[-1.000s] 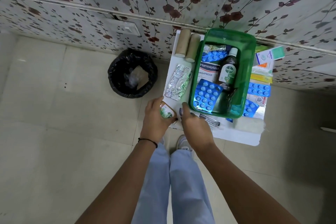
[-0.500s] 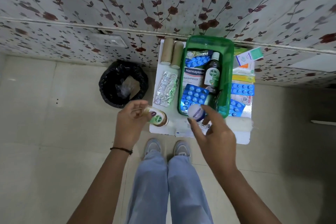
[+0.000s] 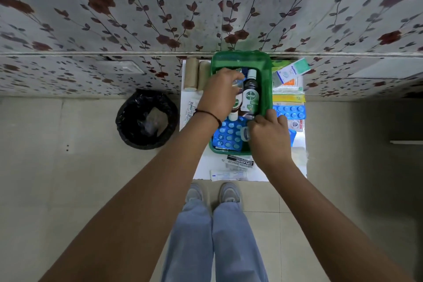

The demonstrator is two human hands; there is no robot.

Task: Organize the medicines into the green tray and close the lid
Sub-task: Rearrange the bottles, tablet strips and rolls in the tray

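Seen from the head camera, our green tray (image 3: 266, 80) sits by the wall, partly filled with a large Dettol bottle (image 3: 250, 96) and a blue blister pack (image 3: 229, 135). Our left hand (image 3: 219, 94) grips a small Dettol bottle (image 3: 235, 107) inside it, and our right hand (image 3: 270, 137) pinches a small round pot (image 3: 245, 133) at its near corner. Boxes (image 3: 293, 70), blue strips (image 3: 289, 111), tubes (image 3: 240, 163) and bandage rolls (image 3: 191, 73) lie outside. We judge the job roughly half done, with no lid in view.

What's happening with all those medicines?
A person is packing medicines into the green tray. The left hand is setting a small Dettol bottle down beside the bigger Dettol bottle in the tray. The right hand holds a small round container at the tray's near corner. A Cipladine tube and bandage rolls lie outside it.
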